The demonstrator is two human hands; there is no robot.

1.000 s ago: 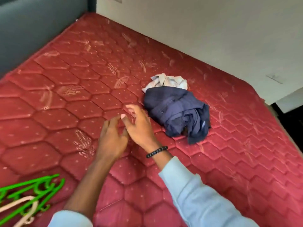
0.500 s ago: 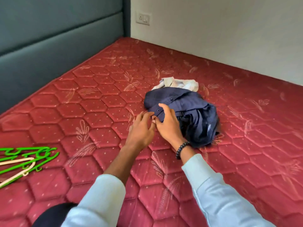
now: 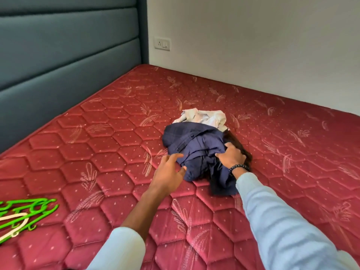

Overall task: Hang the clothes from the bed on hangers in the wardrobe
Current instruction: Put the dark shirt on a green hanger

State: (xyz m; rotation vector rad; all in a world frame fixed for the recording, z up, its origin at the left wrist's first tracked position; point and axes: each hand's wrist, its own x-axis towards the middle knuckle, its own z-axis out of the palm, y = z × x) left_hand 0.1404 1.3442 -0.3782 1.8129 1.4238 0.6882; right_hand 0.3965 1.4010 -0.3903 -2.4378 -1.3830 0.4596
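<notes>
Right hand (image 3: pixel 230 155) now grabbing blue shirt (image 3: pixel 194 145) mid-bed; left hand (image 3: pixel 168 173) spreading open beside; lifting coming next.

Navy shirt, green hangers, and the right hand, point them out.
navy shirt (image 3: pixel 191 142), head view, buttoned front.
green hangers (image 3: pixel 37 208), head view, top hanger's hooks.
right hand (image 3: pixel 231 155), head view, back of hand.

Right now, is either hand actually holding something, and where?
The right hand grips the navy shirt by a bunched fold near its middle. The left hand is open at its edge, holding nothing.
</notes>
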